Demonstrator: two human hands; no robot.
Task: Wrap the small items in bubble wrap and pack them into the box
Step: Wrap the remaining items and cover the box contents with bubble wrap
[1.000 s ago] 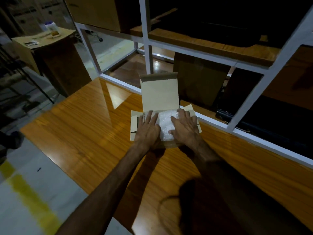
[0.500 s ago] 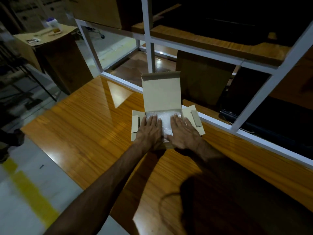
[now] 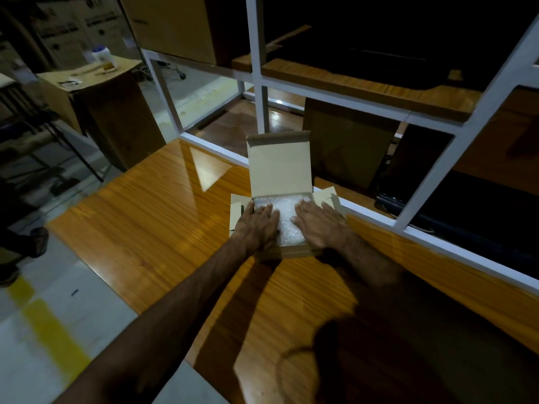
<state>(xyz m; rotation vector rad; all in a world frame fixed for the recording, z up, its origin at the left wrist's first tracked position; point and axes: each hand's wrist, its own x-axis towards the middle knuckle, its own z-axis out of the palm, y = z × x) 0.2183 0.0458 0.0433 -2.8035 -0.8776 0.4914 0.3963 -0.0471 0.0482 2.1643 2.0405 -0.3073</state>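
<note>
A small flat cardboard box [image 3: 294,250] lies on the glossy wooden table, its lid [image 3: 278,166] standing upright at the back and side flaps spread out. Inside it sits a white bubble-wrap bundle [image 3: 287,221]. My left hand [image 3: 256,225] lies flat with straight fingers on the bundle's left half. On the right half my right hand [image 3: 319,224] presses down the same way. Whatever is wrapped inside the bundle is hidden.
The wooden table [image 3: 163,228] ends at its left edge above a grey floor with a yellow stripe [image 3: 49,330]. A white metal shelf frame [image 3: 431,170] runs along the table's far side. A brown cabinet [image 3: 99,106] stands at the back left.
Both hands have slid slightly apart on the bubble wrap, showing more of it between them. The box has not moved.
</note>
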